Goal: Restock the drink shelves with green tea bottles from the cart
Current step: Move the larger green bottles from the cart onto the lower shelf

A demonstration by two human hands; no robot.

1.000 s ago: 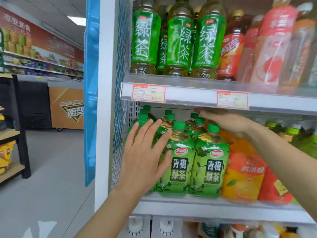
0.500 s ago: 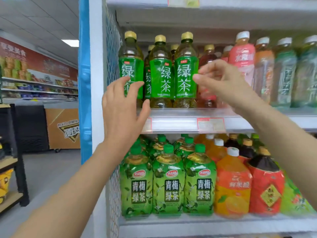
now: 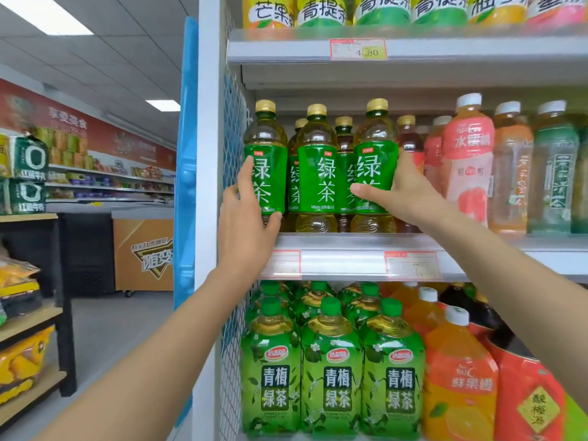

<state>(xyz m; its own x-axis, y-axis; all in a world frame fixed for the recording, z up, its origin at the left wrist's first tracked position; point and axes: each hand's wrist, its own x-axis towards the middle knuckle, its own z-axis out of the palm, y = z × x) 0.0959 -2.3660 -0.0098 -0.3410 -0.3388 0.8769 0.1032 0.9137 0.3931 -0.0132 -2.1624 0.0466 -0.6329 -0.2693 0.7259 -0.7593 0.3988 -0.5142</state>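
Three green tea bottles with gold caps stand in the front row of the middle shelf [image 3: 343, 241]. My left hand [image 3: 246, 224] grips the left green tea bottle [image 3: 269, 173], thumb under its base and fingers on its left side. My right hand [image 3: 401, 194] grips the right green tea bottle [image 3: 377, 154], thumb across the label. The middle green tea bottle [image 3: 318, 176] stands between them untouched. More green tea bottles stand behind. The cart is not in view.
Pink, orange and pale green drinks [image 3: 467, 160] fill the shelf to the right. Large green plum tea bottles [image 3: 334, 374] and orange juice bottles [image 3: 458, 377] stand on the shelf below. A white upright with blue trim [image 3: 206, 186] bounds the shelf's left side. An aisle lies left.
Both hands rose from the lower shelf to the middle shelf and closed round the outer green tea bottles. The view tilted upward.
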